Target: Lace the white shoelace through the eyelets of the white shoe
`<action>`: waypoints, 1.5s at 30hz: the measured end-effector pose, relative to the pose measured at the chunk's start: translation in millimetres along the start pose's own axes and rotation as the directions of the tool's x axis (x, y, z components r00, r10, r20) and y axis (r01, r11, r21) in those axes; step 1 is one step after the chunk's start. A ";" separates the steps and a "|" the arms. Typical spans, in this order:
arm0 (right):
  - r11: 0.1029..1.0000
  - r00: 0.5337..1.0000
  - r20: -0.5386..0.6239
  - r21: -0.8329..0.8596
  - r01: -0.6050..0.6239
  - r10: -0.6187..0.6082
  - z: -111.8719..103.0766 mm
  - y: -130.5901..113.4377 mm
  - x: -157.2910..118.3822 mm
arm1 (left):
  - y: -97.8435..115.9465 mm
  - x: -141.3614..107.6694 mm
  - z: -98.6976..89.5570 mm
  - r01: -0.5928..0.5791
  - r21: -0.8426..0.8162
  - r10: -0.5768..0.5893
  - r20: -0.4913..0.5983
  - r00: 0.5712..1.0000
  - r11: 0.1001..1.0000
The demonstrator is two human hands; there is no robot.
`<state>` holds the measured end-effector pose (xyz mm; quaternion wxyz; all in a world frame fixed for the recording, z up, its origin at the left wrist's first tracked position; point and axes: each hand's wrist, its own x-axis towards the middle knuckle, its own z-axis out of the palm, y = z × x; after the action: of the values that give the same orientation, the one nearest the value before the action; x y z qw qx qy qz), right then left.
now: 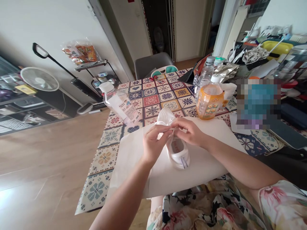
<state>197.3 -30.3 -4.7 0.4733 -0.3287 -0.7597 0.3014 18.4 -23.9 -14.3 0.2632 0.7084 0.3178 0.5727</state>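
A white shoe (178,159) rests on a white sheet (206,172), its heel toward me and its toe pointing away. Red marks show on the insole, and thin purple stripes run down the heel. Over the front opening of the shoe, my left hand (154,139) is closed in a pinch from the left. My right hand (189,131) pinches from the right, its fingertips meeting those of the left. Both grip the upper around the lacing area. The fingers hide the exact part held, and the toe shows only partly beyond them.
Left of the sheet a clear plastic bottle (122,107) stands on the patterned tablecloth (151,100). To the right are an orange-labelled bottle (208,100) and another clear bottle (208,72). Red-handled scissors (155,78) lie farther back. Clutter crowds the right side.
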 end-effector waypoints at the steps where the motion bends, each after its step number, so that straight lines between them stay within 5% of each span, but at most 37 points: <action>1: 0.999 0.999 0.012 -0.012 0.031 -0.031 -0.5 -0.4 0.4 | 0.3 0.9 -0.3 -0.005 0.001 0.005 -0.004 1.000 1.000; 7: 0.999 0.998 -0.058 -0.053 -0.008 0.005 4.3 4.7 -2.6 | 7.2 2.6 0.2 0.231 -0.033 -0.232 -0.010 0.973 0.972; 12: 0.926 0.945 -0.132 -0.279 0.256 -0.301 7.3 7.4 -5.8 | 7.5 3.0 1.5 0.486 -0.180 -0.484 0.060 0.873 0.855; 14: 0.918 0.934 -0.157 -0.294 0.266 -0.321 8.0 6.2 -5.9 | 6.4 3.6 1.8 0.537 -0.187 -0.529 0.095 0.843 0.823; 19: 0.992 0.975 -0.213 0.092 0.091 -0.070 5.1 4.8 -0.6 | 0.1 8.8 -0.1 0.539 -0.220 -0.526 0.119 0.842 0.813; 23: 0.831 0.940 -0.254 0.554 -0.050 0.226 -10.1 2.8 8.4 | -6.5 21.2 -9.7 0.442 -0.539 -0.519 0.011 0.855 0.717; 28: 0.751 0.904 -0.180 0.630 -0.196 0.387 -43.2 -0.1 14.4 | -7.1 36.4 -37.4 0.433 -0.726 -0.578 0.060 0.814 0.535; 31: 0.742 0.896 0.015 0.555 -0.377 0.444 -62.2 3.8 12.8 | -6.6 39.1 -53.6 0.617 -0.575 -0.578 0.282 0.766 0.537; 34: 0.702 0.813 0.288 0.409 -0.582 0.506 -74.2 6.9 8.9 | -10.9 36.9 -60.9 0.731 -0.317 -0.603 0.419 0.680 0.604; 39: 0.794 0.734 0.499 0.138 -0.592 0.461 -73.3 5.2 5.0 | -17.9 30.2 -55.5 0.699 0.003 -0.597 0.521 0.609 0.715; 42: 0.888 0.764 0.500 -0.021 -0.459 0.407 -67.2 6.7 6.1 | -14.5 29.0 -49.3 0.593 0.099 -0.536 0.566 0.627 0.799; 45: 0.900 0.763 0.520 -0.027 -0.435 0.384 -62.8 10.2 7.1 | -11.3 29.5 -44.9 0.424 0.203 -0.460 0.554 0.693 0.883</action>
<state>254.7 -9.3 14.3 0.1914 -0.3712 -0.7522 0.5098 -23.0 6.1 5.6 0.4570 0.7598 0.3982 0.2352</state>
